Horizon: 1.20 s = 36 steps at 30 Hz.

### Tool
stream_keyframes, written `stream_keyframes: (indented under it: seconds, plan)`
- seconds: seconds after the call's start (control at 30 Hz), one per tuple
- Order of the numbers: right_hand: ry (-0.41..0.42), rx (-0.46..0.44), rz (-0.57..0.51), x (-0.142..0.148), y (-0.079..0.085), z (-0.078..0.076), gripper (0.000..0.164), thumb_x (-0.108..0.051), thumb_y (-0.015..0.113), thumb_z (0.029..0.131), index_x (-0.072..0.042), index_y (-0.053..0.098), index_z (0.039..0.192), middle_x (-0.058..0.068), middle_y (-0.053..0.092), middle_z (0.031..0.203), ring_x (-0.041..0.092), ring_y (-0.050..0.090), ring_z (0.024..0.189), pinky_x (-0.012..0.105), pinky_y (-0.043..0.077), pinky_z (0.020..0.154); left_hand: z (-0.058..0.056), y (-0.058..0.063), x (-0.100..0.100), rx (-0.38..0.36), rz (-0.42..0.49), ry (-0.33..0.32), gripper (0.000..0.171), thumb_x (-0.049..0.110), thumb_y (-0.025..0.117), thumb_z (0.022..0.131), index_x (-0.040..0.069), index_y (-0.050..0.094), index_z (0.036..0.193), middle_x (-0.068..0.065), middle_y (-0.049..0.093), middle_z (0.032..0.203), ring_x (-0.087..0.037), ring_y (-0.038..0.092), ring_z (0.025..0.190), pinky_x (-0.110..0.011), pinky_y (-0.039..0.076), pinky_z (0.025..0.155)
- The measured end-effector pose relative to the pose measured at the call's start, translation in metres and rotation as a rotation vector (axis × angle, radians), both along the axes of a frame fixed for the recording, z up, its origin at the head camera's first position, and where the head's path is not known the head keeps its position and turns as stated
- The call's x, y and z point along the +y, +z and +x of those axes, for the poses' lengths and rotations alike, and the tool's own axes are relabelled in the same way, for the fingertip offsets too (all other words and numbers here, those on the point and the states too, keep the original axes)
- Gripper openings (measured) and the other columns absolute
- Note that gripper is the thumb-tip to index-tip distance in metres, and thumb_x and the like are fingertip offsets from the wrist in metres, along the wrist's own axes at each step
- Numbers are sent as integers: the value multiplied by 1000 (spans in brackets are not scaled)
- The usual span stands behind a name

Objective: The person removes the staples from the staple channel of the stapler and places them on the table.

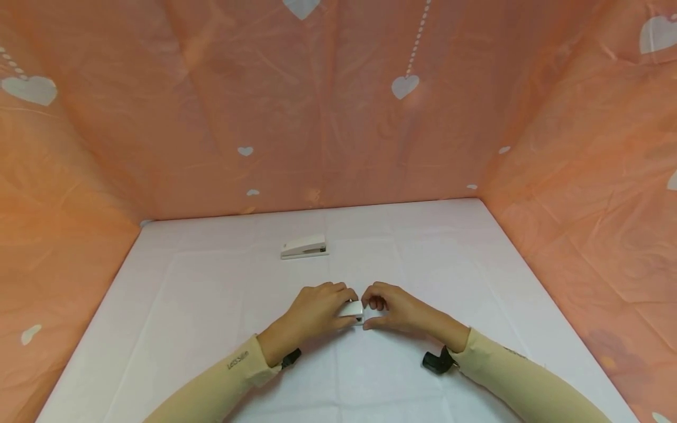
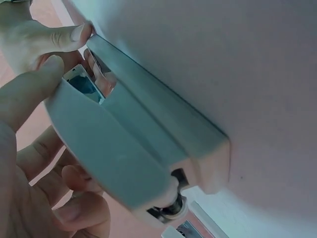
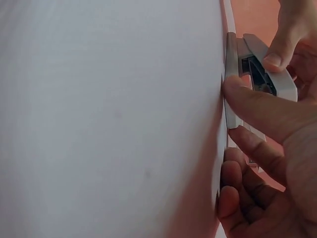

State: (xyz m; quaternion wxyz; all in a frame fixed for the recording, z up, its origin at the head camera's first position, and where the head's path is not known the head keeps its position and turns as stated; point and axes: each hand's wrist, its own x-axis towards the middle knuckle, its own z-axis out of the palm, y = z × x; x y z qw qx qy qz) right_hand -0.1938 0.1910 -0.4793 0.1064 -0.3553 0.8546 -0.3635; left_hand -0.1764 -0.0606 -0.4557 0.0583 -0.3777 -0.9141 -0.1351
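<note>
A white stapler (image 1: 351, 309) stands on the table between both hands, its front end facing right. My left hand (image 1: 319, 308) grips its top arm from the left, thumb on the near side and fingers on the far side. In the left wrist view the stapler (image 2: 114, 144) fills the middle, a gap showing between top arm and base at the front. My right hand (image 1: 396, 308) is at the front end. Its thumb and index finger pinch the base (image 3: 232, 106) in the right wrist view, while the other fingers curl below.
A second white stapler (image 1: 304, 247) lies farther back, left of centre, on the white-covered table (image 1: 423, 252). Orange curtains (image 1: 328, 117) with pale hearts enclose the back and sides. A dark wrist camera (image 1: 438, 362) hangs under the right wrist.
</note>
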Motion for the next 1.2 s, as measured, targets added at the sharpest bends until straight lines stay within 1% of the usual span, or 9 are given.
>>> stream_keyframes:
  seconds: [0.17, 0.3, 0.47, 0.57, 0.7, 0.97, 1.2]
  plan:
    - [0, -1, 1, -1, -2, 0, 34, -24, 92, 88, -13, 68, 109, -1, 58, 93, 14, 55, 87, 25, 48, 77, 2, 0, 2, 69, -13, 4, 34, 44, 87, 90, 20, 76, 111, 8, 69, 96, -13, 67, 82, -27, 50, 55]
    - [1, -26, -14, -2, -4, -1, 31, -22, 92, 88, -14, 68, 105, -2, 57, 92, 12, 54, 85, 25, 48, 77, 3, 0, 3, 118, -29, -2, 35, 45, 88, 89, 20, 77, 109, 7, 70, 96, -12, 68, 80, -27, 51, 56]
    - [12, -43, -36, -2, -6, -2, 29, -21, 92, 88, -14, 68, 102, -1, 58, 92, 11, 54, 85, 26, 49, 78, 2, -3, 4, 149, -36, -6, 34, 46, 88, 89, 20, 78, 107, 8, 70, 95, -10, 65, 75, -24, 50, 56]
    - [15, -46, -42, -3, -6, -3, 29, -20, 92, 89, -12, 67, 102, 0, 59, 92, 11, 54, 85, 27, 48, 77, 2, -5, 4, 166, -24, -14, 33, 44, 89, 88, 19, 78, 105, 8, 70, 92, -8, 62, 70, -22, 47, 55]
    - [1, -80, -49, -3, -5, -4, 28, -17, 92, 88, -11, 67, 100, 1, 60, 92, 12, 54, 84, 27, 49, 76, 2, -6, 4, 194, 1, -31, 32, 41, 90, 87, 17, 77, 103, 7, 68, 88, -9, 61, 68, -22, 48, 54]
    - [-17, -120, -28, -6, 2, -5, 30, -13, 92, 86, -10, 65, 98, 0, 58, 90, 12, 54, 82, 25, 47, 75, 2, -5, 5, 207, 30, -33, 31, 39, 89, 88, 16, 77, 104, 6, 69, 88, -9, 60, 67, -23, 49, 55]
    - [-7, -134, -20, -7, 2, -6, 30, -11, 92, 85, -10, 64, 96, -2, 57, 89, 10, 53, 81, 24, 47, 74, 3, -7, 4, 201, 59, -25, 31, 39, 90, 87, 16, 77, 104, 7, 70, 89, -9, 60, 67, -22, 49, 55]
